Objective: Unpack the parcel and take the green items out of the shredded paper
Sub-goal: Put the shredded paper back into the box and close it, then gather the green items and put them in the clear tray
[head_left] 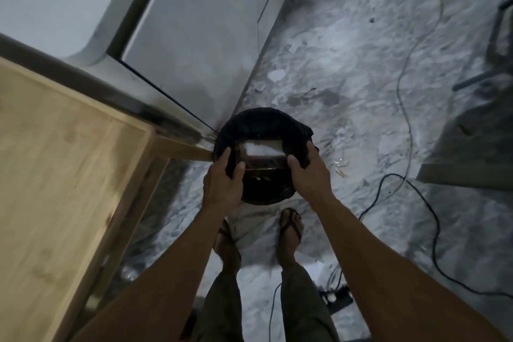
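Observation:
A round black bin (261,125) lined with a dark bag stands on the floor beside the table corner. A flat dark piece with a pale label (261,150) lies across its mouth. My left hand (223,180) grips the piece at its left edge, thumb on top. My right hand (308,172) grips its right edge together with the bag's rim. No green items or shredded paper show in this blurred view.
A light wooden table (55,175) fills the left. A grey door (200,36) stands behind the bin. Cables (410,130) trail over the speckled floor, with paper scraps (276,75) and a power strip (336,297). Dark furniture (488,119) sits at the right. My sandalled feet (290,228) stand below the bin.

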A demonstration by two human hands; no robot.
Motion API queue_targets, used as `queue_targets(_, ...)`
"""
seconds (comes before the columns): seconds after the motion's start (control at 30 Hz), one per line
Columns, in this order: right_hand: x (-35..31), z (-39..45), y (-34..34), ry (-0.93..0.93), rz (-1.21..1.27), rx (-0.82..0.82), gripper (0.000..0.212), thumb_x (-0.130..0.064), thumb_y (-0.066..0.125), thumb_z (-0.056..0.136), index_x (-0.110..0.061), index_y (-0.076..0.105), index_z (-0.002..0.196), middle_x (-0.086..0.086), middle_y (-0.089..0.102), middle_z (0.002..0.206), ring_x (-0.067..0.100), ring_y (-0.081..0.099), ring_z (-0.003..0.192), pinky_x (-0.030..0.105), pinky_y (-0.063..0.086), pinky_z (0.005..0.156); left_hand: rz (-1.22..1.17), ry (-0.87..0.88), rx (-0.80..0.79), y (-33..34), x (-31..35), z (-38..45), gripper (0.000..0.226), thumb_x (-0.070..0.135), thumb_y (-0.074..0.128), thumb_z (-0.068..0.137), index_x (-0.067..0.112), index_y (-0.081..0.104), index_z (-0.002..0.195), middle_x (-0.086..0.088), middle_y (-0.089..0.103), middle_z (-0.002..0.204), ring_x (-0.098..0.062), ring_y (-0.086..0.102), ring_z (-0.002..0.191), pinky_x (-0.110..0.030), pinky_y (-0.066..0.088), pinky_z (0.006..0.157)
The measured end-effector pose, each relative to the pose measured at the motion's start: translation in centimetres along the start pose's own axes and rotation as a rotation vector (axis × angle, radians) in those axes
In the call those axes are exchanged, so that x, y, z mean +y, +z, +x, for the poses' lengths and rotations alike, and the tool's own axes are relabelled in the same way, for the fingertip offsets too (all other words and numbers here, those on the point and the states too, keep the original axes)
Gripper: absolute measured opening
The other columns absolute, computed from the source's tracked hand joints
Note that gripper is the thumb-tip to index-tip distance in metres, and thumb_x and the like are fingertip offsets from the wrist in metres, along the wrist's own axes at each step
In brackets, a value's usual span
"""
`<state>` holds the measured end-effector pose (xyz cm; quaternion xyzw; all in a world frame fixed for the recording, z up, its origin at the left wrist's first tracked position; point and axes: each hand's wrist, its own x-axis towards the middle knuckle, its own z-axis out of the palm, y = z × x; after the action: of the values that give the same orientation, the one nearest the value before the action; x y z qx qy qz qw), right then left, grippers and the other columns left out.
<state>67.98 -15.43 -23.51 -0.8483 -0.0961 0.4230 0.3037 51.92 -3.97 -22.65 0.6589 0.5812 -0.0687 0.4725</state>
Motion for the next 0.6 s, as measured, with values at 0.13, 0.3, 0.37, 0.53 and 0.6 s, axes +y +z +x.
queue_targets(0.13,-3.1,-2.6,-1.7,-0.033,0.039,-0.007,0.063,-0.04,0.052,0.095,-0.025,0.029,0.152,0.005,0.044,0.15,0.026,0.044,0.134,0.04,0.039,0.109,-0.085,0.018,0.02,-1.8,2.7,-2.7,0.07,0.058,0.053,0.097,0.028,0.035,0.157,-0.008,0.045,0.157,-0.028,0.043,0.144,-0.049,0.039,0.117)
queue_targets(0.3,-7.9,-6.9,-4.7,-0.067,0.076,0.01,0.061,-0.037,0.052,0.098,-0.019,0.031,0.152,0.007,0.043,0.15,0.026,0.043,0.136,0.035,0.037,0.109,-0.076,0.111,0.059,-4.4,6.4,-6.9,0.06,0.052,0.048,0.102,0.024,0.041,0.154,-0.004,0.053,0.151,-0.024,0.051,0.137,-0.044,0.043,0.113)
queue_targets(0.37,-9.8,-9.1,-6.0,-0.078,0.083,0.006,0.063,-0.038,0.052,0.099,-0.018,0.027,0.153,0.007,0.04,0.152,0.025,0.041,0.138,0.035,0.034,0.112,-0.068,0.143,0.095,-5.8,8.3,-9.2,0.056,0.045,0.048,0.104,0.022,0.041,0.155,-0.004,0.053,0.151,-0.025,0.05,0.138,-0.036,0.041,0.113)
queue_targets(0.53,-14.0,-14.7,-8.6,-0.153,0.092,-0.012,0.065,-0.042,0.052,0.098,-0.02,0.026,0.153,0.009,0.044,0.149,0.024,0.044,0.135,0.037,0.035,0.11,-0.118,0.179,0.206,-9.1,12.4,-15.5,0.048,0.031,0.052,0.105,0.013,0.047,0.15,-0.012,0.061,0.139,-0.03,0.056,0.129,-0.024,0.04,0.09)
queue_targets(0.6,-15.3,-16.5,-9.2,-0.194,0.088,-0.011,0.063,-0.041,0.052,0.097,-0.022,0.028,0.153,0.008,0.046,0.147,0.024,0.046,0.133,0.037,0.036,0.108,-0.141,0.21,0.234,-10.3,13.2,-17.4,0.054,0.037,0.051,0.105,0.017,0.042,0.153,-0.014,0.059,0.143,-0.031,0.055,0.133,-0.033,0.044,0.105)
